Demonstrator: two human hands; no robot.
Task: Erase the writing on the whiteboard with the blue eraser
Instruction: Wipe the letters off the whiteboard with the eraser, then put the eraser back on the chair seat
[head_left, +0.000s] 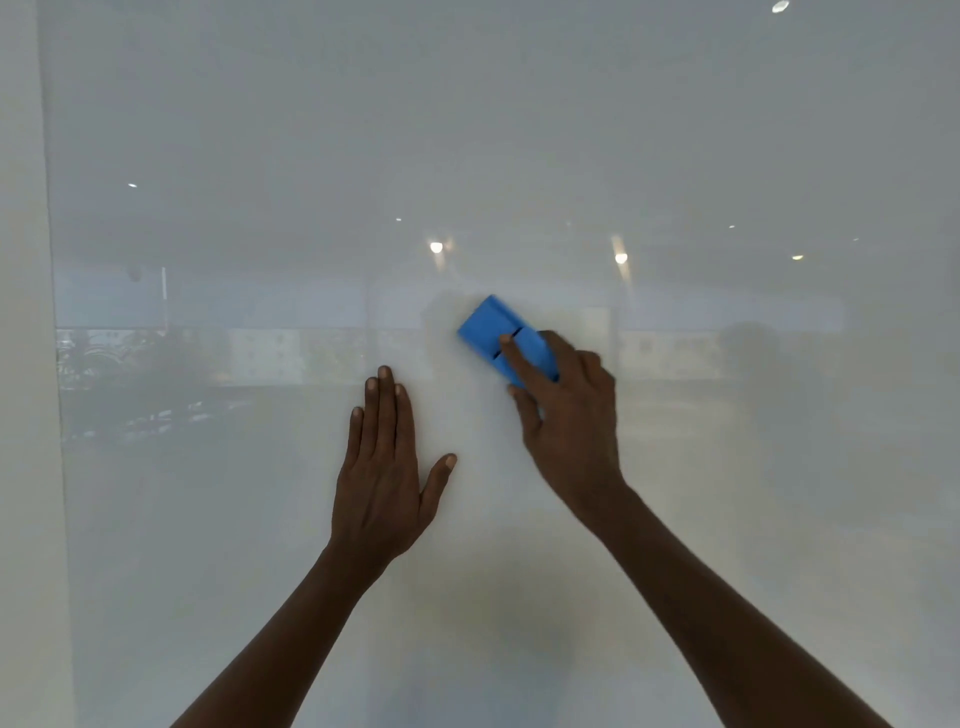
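Head view: right hand (566, 415) grips tilted blue eraser (496, 332); left hand (382, 467) flat, spread.

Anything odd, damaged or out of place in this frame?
Nothing stands out. The right hand presses the blue eraser on the whiteboard, the left hand lies flat beside it, and no writing is visible, only reflections.

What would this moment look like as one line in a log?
right hand: holds blue eraser on whiteboard | left hand: flat on board | writing: none visible

No readable text on whiteboard (260, 130) or eraser (485, 327).
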